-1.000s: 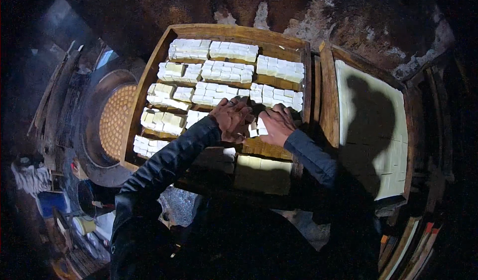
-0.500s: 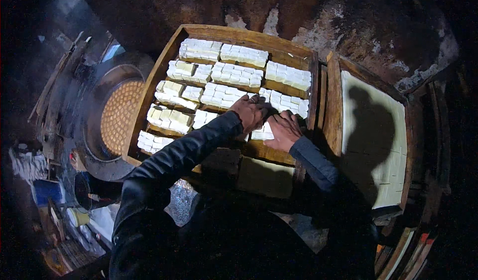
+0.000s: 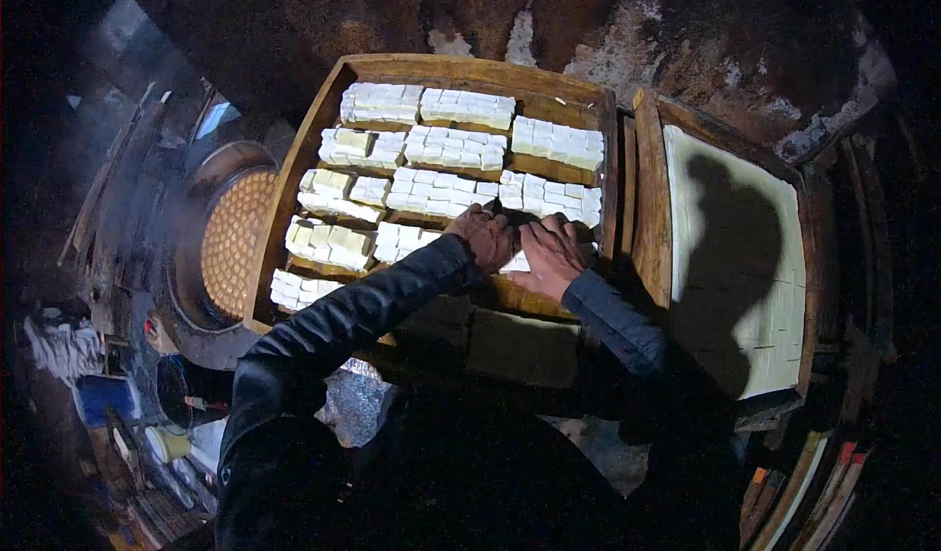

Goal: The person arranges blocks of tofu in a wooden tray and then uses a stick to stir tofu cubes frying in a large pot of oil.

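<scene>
Both hands, left hand (image 3: 487, 238) and right hand (image 3: 549, 255), press flat, palms down, on small white curd blocks (image 3: 517, 262) in the shallow wooden tray (image 3: 294, 174). The step looks like setting blocks into rows; whether the fingers pinch one I cannot tell. Next calls for gentle, even placement.

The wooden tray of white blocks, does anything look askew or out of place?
In the wooden tray, the left-hand rows of white blocks sit crooked and uneven, while the right-hand rows lie straight. Nothing looks spilled.
</scene>
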The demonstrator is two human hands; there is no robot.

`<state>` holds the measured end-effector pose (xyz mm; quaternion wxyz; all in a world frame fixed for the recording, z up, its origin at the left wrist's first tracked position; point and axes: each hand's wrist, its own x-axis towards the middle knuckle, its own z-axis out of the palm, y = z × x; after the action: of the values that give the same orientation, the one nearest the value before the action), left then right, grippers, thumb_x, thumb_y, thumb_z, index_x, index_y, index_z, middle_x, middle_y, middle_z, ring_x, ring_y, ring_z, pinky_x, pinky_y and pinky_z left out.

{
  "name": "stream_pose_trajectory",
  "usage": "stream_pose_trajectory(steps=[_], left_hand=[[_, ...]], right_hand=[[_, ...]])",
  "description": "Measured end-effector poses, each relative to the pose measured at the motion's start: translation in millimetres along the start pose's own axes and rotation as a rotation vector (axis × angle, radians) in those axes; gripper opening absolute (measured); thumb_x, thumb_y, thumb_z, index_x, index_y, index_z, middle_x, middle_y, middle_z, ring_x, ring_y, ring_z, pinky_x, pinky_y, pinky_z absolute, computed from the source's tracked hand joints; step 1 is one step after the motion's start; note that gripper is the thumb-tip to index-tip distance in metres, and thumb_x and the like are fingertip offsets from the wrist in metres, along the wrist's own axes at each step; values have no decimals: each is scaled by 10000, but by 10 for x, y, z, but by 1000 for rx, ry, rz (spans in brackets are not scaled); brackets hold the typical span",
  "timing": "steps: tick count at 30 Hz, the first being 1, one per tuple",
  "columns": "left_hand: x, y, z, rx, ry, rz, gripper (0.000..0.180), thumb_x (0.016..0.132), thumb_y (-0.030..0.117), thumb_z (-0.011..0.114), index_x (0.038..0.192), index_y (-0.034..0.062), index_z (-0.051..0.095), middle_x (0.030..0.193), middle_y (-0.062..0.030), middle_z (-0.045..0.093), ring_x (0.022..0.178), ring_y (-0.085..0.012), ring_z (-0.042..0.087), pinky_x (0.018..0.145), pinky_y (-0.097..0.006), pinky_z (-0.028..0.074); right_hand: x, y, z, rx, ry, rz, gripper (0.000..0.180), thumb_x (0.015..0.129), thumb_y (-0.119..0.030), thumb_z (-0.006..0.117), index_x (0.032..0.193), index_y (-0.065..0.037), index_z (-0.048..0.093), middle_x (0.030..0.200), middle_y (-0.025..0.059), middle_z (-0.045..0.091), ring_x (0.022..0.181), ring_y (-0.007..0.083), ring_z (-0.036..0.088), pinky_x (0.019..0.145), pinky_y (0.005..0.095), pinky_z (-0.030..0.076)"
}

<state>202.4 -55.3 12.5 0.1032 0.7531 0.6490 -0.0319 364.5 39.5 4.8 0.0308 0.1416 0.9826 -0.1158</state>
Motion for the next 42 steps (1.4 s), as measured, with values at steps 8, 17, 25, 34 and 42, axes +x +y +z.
stream_pose_trajectory(steps=[8,17,25,34,42], left_hand=[[-148,45,-72,-160,-32,-66,349,893,250,446,1156,42,543,1136,-171,576,1017,-307,584,898,-473,442],[-622,638,138,-26,453,218,362,840,223,475,1179,135,567,1160,-95,579,1035,-261,560,865,-393,448],[-588,574,453,-567,236,188,331,842,189,516,1156,86,526,1039,-120,593,927,-289,585,772,-391,471],[-766,641,326,-872,161,129,321,844,152,562,1129,30,479,904,-149,609,806,-320,612,668,-388,497],[-667,701,401,-604,24,100,496,807,248,666,1199,37,445,994,-191,612,959,-381,598,762,-456,498]], right_hand=[[-315,-93,-581,122,32,6,715,772,-323,683,1348,-16,392,1362,213,416,1250,375,388,1021,499,332],[-1070,-295,-92,227,-30,7,331,797,-18,540,1126,14,519,1082,209,547,1043,397,512,879,469,436],[-1009,-288,94,286,-47,3,272,733,-22,572,994,12,503,986,226,549,980,420,510,824,469,416],[-1031,-250,-44,451,-231,56,346,722,-84,617,1036,-17,487,1012,210,538,971,389,516,820,448,416],[-1009,-214,145,509,-128,71,408,722,-110,615,1100,1,509,1021,232,586,1002,407,552,846,460,450]])
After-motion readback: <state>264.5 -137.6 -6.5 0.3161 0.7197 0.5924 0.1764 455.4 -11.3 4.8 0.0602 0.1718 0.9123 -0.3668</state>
